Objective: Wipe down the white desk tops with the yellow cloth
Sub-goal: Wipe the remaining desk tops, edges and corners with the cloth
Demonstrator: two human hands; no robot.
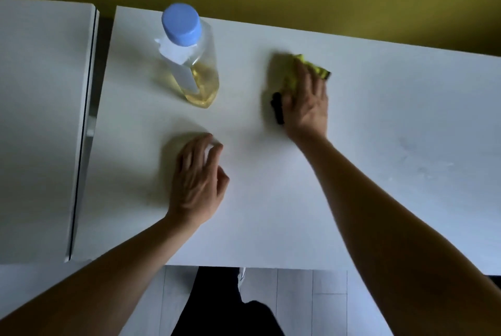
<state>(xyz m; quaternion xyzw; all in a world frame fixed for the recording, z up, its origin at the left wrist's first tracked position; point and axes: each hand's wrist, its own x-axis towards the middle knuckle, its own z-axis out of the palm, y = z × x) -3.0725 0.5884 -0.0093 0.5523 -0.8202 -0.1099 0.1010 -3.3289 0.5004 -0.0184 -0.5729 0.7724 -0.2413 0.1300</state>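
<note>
R hand [306, 99] flat, fingers spread, pressing crumpled yellow cloth [311, 69] w/ dark edge under fingertips, smooth white desk [379, 173], L hand [198, 175] fingers loosely curled, empty, clear bottle [189, 64] beyond them

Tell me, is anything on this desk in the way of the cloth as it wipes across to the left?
Yes. The right hand presses the yellow cloth onto the white desk. To its left a clear bottle with a blue cap stands near the far edge, and the left hand rests on the desk nearer the front. Both would block a leftward wipe.
</note>
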